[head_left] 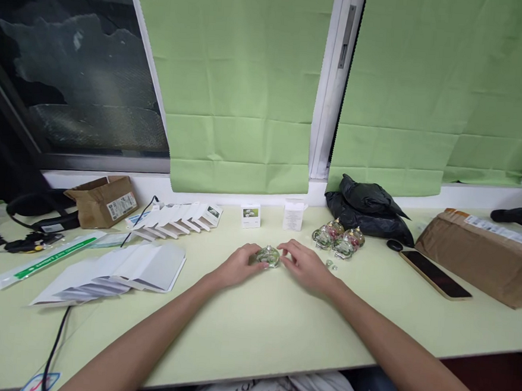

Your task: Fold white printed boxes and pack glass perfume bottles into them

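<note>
Forearms [162, 322] angled inward | left hand [239, 265] — gripping clear glassy object [267, 256] | right hand [306, 265] — half-curled, slightly parted, at its edge

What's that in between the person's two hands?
A small, shiny, see-through ornament lies between the left hand and the right hand. The head view shows it.

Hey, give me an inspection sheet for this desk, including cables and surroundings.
Surface: pale green table; loose clear pieces beside the right grip.
Job's things: glassy ornament; ornament cluster farther right.
Clutter: two upright white boxes, smartphone, black plastic bags, brown parcel, flat white cartons.
Grips: left grip holds the ornament; right grip at its other side, contact unclear.
Cables: black cable on the table's left side.
Surroundings: green blinds, dark window.
</note>
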`<state>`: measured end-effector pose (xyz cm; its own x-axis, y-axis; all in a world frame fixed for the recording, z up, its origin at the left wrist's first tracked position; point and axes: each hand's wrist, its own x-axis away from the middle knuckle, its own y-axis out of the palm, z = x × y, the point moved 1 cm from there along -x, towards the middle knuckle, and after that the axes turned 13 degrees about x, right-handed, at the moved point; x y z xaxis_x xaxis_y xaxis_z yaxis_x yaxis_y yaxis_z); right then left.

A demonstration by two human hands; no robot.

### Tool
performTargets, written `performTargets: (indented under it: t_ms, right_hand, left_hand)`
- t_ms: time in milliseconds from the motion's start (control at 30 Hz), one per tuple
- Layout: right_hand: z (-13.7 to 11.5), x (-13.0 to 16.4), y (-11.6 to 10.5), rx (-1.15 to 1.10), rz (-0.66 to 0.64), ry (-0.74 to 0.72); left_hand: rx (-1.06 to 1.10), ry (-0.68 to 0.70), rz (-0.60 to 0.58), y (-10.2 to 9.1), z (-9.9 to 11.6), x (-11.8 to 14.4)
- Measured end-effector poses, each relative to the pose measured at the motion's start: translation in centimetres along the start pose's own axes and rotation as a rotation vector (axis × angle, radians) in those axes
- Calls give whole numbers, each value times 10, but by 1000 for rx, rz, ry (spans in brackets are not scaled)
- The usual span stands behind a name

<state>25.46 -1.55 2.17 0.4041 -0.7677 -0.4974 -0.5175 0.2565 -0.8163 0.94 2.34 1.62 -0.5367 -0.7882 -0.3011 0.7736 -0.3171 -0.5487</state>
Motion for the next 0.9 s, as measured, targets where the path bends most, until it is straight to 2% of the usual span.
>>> performTargets:
  t_ms: [67,167,267,367,600,800,900]
  right_hand:
    - [12,-2,-7,261,-22,77]
    - [32,-5,-20,594,-105,297]
    - [46,-5,-29,737,-196,471]
    - [52,-4,-29,750,-310,560]
    - [39,-4,-15,677,-325,462]
    - [17,-2,-3,413,-185,224]
    - [10,-1,-2,272,-131,156]
  left_hand:
    - [-29,-12,11,-4,-3,0]
    - [-57,-28,32,-9,-7,-1]
    - [-77,-34,47,-13,-12,-1]
    - [-71,-38,42,-14,-14,0]
    - [-63,-43,49,-14,-16,0]
    - [-73,-24,41,-13,-16,-1]
    - [-73,-14,50,-13,-15,-1]
